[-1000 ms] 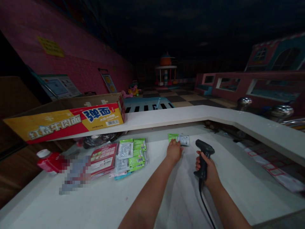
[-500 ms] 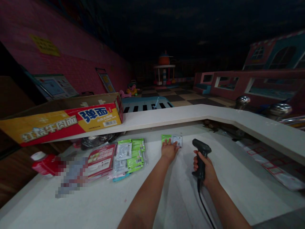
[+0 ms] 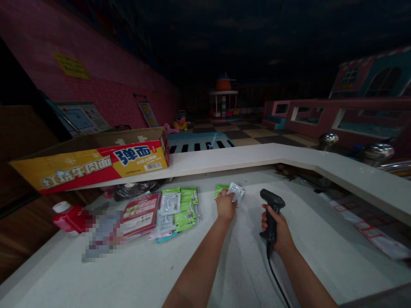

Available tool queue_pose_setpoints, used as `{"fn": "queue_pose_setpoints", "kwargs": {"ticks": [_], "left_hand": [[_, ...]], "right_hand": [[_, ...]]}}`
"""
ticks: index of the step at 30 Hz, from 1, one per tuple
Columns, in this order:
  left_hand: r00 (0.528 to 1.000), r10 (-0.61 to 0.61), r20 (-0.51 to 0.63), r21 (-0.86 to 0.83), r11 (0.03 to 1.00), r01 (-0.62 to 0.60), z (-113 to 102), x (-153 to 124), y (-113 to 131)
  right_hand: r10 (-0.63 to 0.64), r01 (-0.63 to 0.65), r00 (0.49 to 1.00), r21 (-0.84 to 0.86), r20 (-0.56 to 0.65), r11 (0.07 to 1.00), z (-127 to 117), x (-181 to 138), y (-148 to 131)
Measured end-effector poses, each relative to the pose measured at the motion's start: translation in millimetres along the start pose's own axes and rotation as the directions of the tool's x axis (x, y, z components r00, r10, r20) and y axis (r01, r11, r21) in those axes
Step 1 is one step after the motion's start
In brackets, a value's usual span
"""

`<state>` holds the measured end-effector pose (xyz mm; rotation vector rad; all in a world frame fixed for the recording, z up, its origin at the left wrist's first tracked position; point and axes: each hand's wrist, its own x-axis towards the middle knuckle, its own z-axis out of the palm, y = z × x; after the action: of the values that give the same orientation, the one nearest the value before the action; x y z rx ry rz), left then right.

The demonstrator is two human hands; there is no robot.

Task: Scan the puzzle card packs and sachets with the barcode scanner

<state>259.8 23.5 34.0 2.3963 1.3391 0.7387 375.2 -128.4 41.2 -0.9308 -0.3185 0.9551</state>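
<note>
The left hand (image 3: 225,205) pinched a small green-and-white sachet (image 3: 236,191), tilted, near the far edge of the counter (image 3: 321,244), under the raised ledge (image 3: 257,155). The right hand (image 3: 280,230) gripped a black scanner (image 3: 271,204) beside it; bare surface lay toward the near edge.

Dim light pools on my tabletop (image 3: 128,273), where my left hand (image 3: 225,206) and right hand (image 3: 280,229) show soft and grainy; the room behind sinks near black, and straight edges bow toward the frame's borders.
</note>
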Motion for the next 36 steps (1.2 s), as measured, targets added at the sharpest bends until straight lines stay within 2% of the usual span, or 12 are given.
{"fn": "queue_pose_setpoints", "kwargs": {"ticks": [3, 8, 11, 15, 18, 22, 25, 31, 36], "left_hand": [[0.998, -0.006, -0.055, -0.241, 0.97, -0.008, 2.6, -2.4, -4.9], [0.971, -0.212, -0.11, -0.503, 0.855, 0.13, -1.6, -18.4, -31.2], [0.952, -0.255, -0.17, -0.617, 0.781, 0.098, -9.2, -31.6, -50.9], [0.956, -0.147, -0.254, -0.6, 0.799, -0.036, -16.7, -40.7, -65.2], [0.947, -0.174, -0.27, -0.592, 0.806, -0.02, -15.5, -40.3, -67.8], [0.92, -0.308, -0.24, -0.757, 0.653, 0.021, -7.7, -38.3, -68.9], [0.911, -0.344, -0.23, -0.817, 0.577, 0.012, -4.5, -39.9, -69.7], [0.914, -0.317, -0.254, -0.808, 0.589, -0.02, -6.0, -44.0, -70.4], [0.883, -0.337, -0.327, -0.764, 0.644, -0.038, -5.1, -42.0, -74.1]], "right_hand": [[-0.008, 0.008, 1.0, 0.005, 0.006, 1.0, -0.8, 0.1, 0.6], [-0.004, 0.004, 0.999, 0.007, 0.035, 1.0, -2.9, 0.5, 2.2], [0.022, -0.021, 0.997, -0.006, 0.069, 1.0, -1.5, -1.4, 2.4], [0.044, -0.037, 0.987, -0.048, 0.155, 0.998, 1.3, -6.8, 1.7], [0.065, -0.036, 0.965, -0.116, 0.256, 0.993, 2.2, -11.1, 0.9], [0.105, -0.034, 0.917, -0.188, 0.385, 0.982, 2.1, -16.2, 1.2], [0.138, -0.03, 0.892, -0.248, 0.431, 0.968, 0.6, -19.7, 2.5], [0.202, -0.034, 0.866, -0.349, 0.458, 0.936, -3.2, -23.8, 3.2], [0.262, -0.057, 0.836, -0.4, 0.482, 0.915, -5.2, -23.8, 1.9]]}}
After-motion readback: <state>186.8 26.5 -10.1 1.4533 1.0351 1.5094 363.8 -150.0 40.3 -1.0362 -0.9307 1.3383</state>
